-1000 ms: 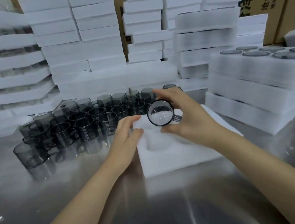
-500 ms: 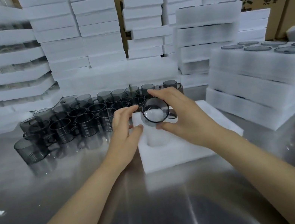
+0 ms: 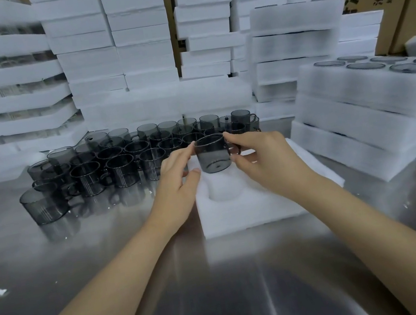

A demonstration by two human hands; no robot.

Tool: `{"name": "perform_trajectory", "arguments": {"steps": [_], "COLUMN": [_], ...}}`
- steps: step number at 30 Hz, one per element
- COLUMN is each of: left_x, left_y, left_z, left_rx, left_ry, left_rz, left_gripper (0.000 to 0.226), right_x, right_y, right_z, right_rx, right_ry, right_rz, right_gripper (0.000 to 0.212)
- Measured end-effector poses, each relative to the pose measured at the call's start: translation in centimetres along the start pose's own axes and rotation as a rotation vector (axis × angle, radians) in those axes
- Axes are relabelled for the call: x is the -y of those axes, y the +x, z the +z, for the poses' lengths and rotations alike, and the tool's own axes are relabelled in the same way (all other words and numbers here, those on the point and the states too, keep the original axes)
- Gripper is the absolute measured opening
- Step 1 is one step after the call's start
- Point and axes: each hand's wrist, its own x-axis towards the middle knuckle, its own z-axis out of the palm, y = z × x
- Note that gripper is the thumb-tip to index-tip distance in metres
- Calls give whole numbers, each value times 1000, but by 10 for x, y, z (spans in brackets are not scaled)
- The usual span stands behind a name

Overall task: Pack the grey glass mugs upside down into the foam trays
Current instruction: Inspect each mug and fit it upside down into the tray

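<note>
Holding one grey mug (image 3: 213,156) between them, the left hand (image 3: 178,187) and the right hand (image 3: 266,163) each keep a grip clasped on its sides. The mug is upright in the air, just above a round hole of the foam tray (image 3: 252,210) on the counter (image 3: 225,293). Other mugs (image 3: 109,169) stand behind.

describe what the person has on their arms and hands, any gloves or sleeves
Nothing worn that shows: the left hand and right hand are ungloved, with no rings or watch visible, and both forearms are bare, no sleeves in frame.
</note>
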Motion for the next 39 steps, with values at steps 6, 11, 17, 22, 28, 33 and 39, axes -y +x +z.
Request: {"name": "perform_trajectory", "arguments": {"steps": [6,11,17,22,28,33,39], "left_x": [-4,-11,-14,-13,-8,-7,-5], "left_y": [-4,-7,-9,-10,-7,-6,-4], "left_z": [-3,-2,-4,-2,-2,-3,-9], "left_rx": [194,196,154,122,98,117,113], "left_ry": [-111,-108,-104,-120,-82,-59,43], "left_rz": [-117,-84,-34,38,97,86,109], "left_gripper": [76,78,78,74,56,55,51], "right_x": [0,5,4,3,2,2,3], "right_y": [-1,-4,-3,-5,-3,-2,-2], "right_z": [-4,3,-2,-3,-2,0,-3], "right_rx": [-62,-51,82,69,120,146,244], "right_ry": [18,-73,-89,77,-17,-122,-167], "right_rz": [20,-26,-7,41,77,54,80], "right_gripper": [36,32,29,39,36,25,22]}}
